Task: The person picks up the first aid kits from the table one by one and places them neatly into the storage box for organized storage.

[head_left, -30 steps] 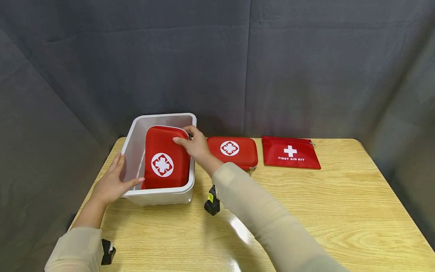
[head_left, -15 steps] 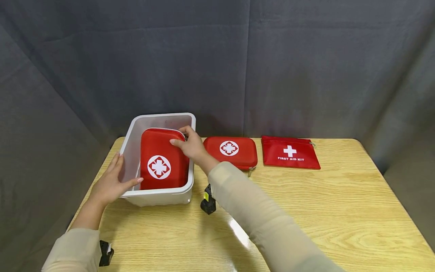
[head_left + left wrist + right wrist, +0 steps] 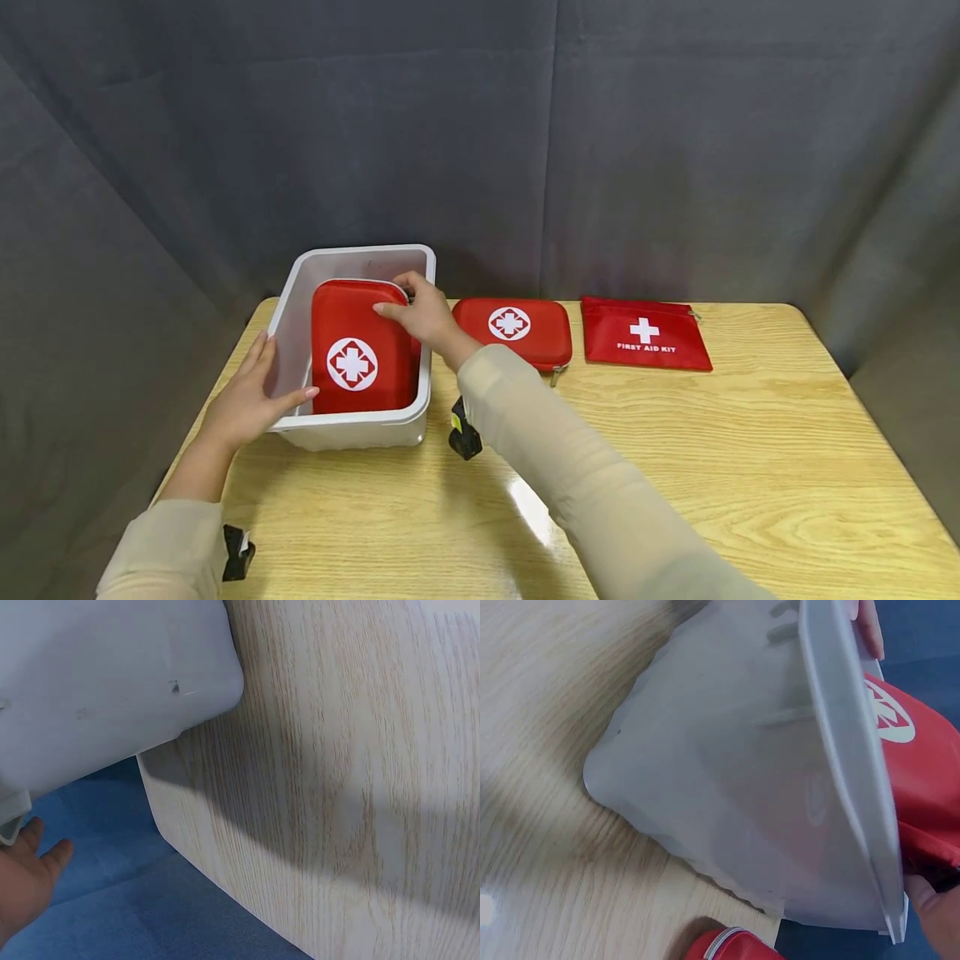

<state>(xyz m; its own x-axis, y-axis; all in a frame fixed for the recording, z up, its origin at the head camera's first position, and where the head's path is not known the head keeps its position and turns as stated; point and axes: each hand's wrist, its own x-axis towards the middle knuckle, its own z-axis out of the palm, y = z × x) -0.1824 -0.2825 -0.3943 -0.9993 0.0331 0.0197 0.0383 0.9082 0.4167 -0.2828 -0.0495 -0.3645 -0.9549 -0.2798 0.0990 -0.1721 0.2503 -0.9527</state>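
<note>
At the near left corner of the white bin (image 3: 352, 437), a person's left hand (image 3: 243, 402) rests with fairly straight fingers along the side rim and thumb stretched over the near rim, gripping nothing else. The right hand (image 3: 423, 312), its forearm slanting in from the bin's near right, pinches the upper right corner of a red case (image 3: 360, 329), thumb in front, the case partly inside the bin. Right of the bin lie a second case (image 3: 517, 337), then a pouch (image 3: 645, 335).
</note>
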